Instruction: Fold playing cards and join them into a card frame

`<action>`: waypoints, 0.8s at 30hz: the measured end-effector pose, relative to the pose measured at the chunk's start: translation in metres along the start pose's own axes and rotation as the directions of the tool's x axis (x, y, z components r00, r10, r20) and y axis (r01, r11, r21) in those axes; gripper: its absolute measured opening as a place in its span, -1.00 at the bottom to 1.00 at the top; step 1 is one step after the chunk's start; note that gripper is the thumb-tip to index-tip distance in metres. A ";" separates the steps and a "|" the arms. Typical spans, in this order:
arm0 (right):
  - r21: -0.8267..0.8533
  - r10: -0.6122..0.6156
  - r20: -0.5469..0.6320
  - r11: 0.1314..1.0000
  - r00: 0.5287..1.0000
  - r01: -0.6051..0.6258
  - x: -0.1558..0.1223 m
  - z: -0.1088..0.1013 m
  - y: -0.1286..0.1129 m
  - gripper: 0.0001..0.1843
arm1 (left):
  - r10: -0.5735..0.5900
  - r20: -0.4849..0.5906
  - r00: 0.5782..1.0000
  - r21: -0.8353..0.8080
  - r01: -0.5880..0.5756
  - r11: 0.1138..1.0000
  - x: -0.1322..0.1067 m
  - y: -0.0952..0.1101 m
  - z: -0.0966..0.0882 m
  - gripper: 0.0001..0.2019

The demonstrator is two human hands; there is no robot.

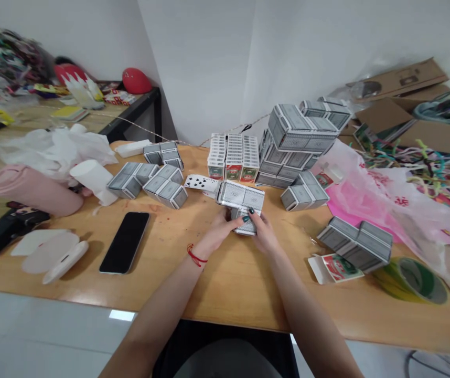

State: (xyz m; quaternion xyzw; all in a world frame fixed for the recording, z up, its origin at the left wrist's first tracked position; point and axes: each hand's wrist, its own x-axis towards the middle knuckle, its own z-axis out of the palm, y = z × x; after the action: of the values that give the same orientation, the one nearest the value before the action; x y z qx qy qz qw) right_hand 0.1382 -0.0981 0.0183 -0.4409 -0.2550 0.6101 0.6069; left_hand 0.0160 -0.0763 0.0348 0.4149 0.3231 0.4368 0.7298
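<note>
Clamping one grey-patterned card deck [245, 226], the left hand [220, 229] and right hand [263, 236] are pressing in from either side, midway between the table's [228, 283] near and far edges. One twin-wrapped pack [240, 196] is lying just beyond. One phone [125, 241] is resting toward the left edge, and one tape roll [414, 279] is sitting at the near right corner.

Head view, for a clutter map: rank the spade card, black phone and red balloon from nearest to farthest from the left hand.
1. Spade card, just beyond the left hand, which grips a card deck.
2. Black phone, further out to the left.
3. Red balloon, far back-left.
</note>
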 end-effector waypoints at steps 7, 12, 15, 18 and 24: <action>0.001 -0.006 -0.004 1.000 1.000 0.006 0.000 0.000 0.001 -0.55 | 0.005 -0.009 1.000 -0.034 -0.005 0.999 0.001 -0.002 0.000 -0.53; 0.003 -0.002 -0.010 1.000 1.000 0.002 0.000 0.001 -0.001 -0.50 | -0.007 -0.011 1.000 -0.060 0.006 0.998 0.001 -0.003 -0.001 -0.54; 0.004 -0.004 0.001 1.000 1.000 0.004 -0.001 0.001 -0.002 -0.52 | -0.020 0.003 1.000 -0.074 0.020 0.997 0.000 -0.003 -0.001 -0.54; 0.006 -0.011 0.007 1.000 1.000 0.011 -0.002 0.002 -0.002 -0.55 | -0.028 -0.010 1.000 -0.081 0.027 0.996 0.000 -0.003 -0.001 -0.56; 0.018 -0.048 -0.051 0.999 0.998 0.049 -0.002 0.004 0.000 -0.55 | -0.011 0.001 1.000 0.009 0.011 1.000 0.001 -0.002 -0.001 -0.56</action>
State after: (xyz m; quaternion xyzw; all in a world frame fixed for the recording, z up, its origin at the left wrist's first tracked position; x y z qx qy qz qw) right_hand 0.1344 -0.0992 0.0208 -0.4443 -0.2443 0.5861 0.6320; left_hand 0.0165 -0.0762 0.0327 0.4167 0.3266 0.4312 0.7306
